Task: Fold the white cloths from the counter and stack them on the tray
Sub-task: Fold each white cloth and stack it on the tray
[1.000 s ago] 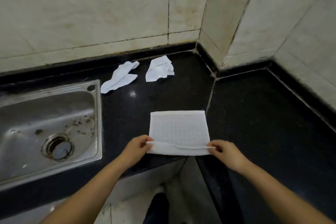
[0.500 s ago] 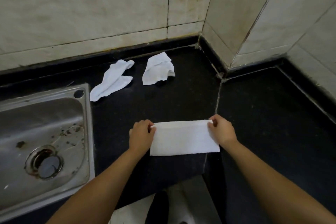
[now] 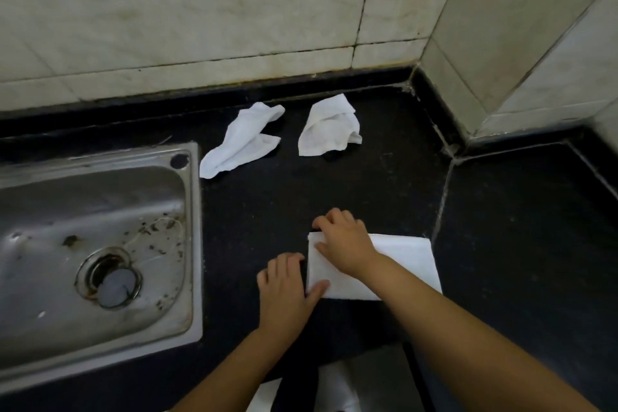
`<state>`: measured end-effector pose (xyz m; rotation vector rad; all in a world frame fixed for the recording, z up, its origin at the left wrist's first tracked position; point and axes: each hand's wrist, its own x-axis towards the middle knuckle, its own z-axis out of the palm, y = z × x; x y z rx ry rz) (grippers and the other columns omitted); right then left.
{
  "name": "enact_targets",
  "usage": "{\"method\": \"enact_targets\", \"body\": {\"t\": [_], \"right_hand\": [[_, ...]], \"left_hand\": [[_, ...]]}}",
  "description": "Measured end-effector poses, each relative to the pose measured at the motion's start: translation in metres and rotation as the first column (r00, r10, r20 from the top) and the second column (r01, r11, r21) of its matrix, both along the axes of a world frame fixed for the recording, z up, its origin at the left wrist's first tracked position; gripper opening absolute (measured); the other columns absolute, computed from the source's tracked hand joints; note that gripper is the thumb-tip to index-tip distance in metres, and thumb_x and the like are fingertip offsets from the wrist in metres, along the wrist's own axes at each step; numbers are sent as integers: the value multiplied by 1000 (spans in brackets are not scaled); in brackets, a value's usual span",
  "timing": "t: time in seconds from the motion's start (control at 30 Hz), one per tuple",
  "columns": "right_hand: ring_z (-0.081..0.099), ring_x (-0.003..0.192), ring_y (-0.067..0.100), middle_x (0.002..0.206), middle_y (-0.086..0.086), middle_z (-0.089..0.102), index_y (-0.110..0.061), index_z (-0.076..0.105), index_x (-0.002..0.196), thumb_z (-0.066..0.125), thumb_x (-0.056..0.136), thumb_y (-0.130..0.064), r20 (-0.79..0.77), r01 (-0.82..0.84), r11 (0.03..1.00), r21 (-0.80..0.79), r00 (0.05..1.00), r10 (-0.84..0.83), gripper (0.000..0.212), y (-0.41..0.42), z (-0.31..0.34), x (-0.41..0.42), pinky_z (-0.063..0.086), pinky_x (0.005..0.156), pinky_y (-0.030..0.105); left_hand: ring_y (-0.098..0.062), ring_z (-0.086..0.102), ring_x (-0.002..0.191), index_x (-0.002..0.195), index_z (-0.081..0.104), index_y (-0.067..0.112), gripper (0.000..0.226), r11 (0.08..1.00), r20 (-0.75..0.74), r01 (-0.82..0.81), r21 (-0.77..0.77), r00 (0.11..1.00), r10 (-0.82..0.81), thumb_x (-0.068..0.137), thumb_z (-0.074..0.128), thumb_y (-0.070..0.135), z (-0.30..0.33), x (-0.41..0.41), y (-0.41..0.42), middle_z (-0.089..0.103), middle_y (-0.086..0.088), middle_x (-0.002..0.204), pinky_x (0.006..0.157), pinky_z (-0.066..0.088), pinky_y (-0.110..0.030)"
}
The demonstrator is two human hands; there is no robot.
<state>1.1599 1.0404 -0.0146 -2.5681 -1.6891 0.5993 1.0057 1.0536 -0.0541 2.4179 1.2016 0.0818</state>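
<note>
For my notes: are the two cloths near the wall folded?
No. Both cloths lie crumpled, with uneven edges.

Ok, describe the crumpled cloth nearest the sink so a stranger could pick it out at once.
Start at the steel sink on the left of the black counter. Just past its far right corner lies a long crumpled white cloth, stretched diagonally toward the tiled wall. Unlike the bunched-up cloth to its right and the flat folded cloth under the hands, it is long and narrow and almost touches the sink rim.

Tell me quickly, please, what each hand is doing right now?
Left hand: open, thumb pressing the folded cloth at its left edge.
Right hand: open, lying flat on it.
</note>
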Motion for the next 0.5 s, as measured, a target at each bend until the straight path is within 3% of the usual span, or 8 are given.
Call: {"method": "enact_targets", "body": {"t": [0.1, 0.2, 0.33, 0.43, 0.5], "right_hand": [[42, 119, 26, 130, 7, 43, -22, 52, 120, 50, 94, -27, 61, -51, 998, -35, 997, 53, 27, 5, -4, 1, 37, 98, 41], [43, 120, 25, 130, 6, 44, -20, 51, 121, 48, 95, -24, 59, -63, 998, -24, 996, 64, 27, 3, -5, 4, 39, 98, 40], [47, 119, 24, 128, 5, 52, -19, 48, 125, 49, 95, -21, 20, -25, 999, -37, 999, 26, 31, 8, -6, 3, 39, 100, 40], [51, 116, 24, 125, 6, 55, -17, 52, 124, 49, 95, -22, -58, 13, 996, -94, 998, -19, 30, 14, 4, 2, 40, 102, 42], [56, 107, 21, 116, 4, 57, -16, 58, 118, 51, 94, -22, -212, 102, 994, -50, 971, -110, 26, 14, 21, 8, 47, 95, 38]], "left_hand": [[-12, 38, 122, 131, 39, 25, 63, 1000, -32, 22, 6, 999, -22, 84, 41, 67, 0, -4, 0, 40, 5, 135, 100, 28, -28], [-13, 40, 121, 127, 44, 25, 57, 999, -37, 33, 22, 999, -32, 85, 43, 64, 1, -6, -2, 43, 4, 132, 99, 29, -29], [-17, 56, 104, 110, 59, 23, 50, 992, -27, -3, 127, 1000, 6, 76, 62, 58, 0, -1, -7, 58, 1, 115, 84, 43, -33], [-18, 39, 124, 134, 42, 22, 57, 999, -43, -40, -34, 998, 39, 87, 52, 52, 4, 3, -4, 41, 0, 134, 100, 32, -34], [-16, 37, 123, 127, 47, 24, 44, 987, -6, -39, -154, 999, 38, 90, 51, 47, 14, 9, 6, 40, 3, 132, 102, 30, -33]]}}
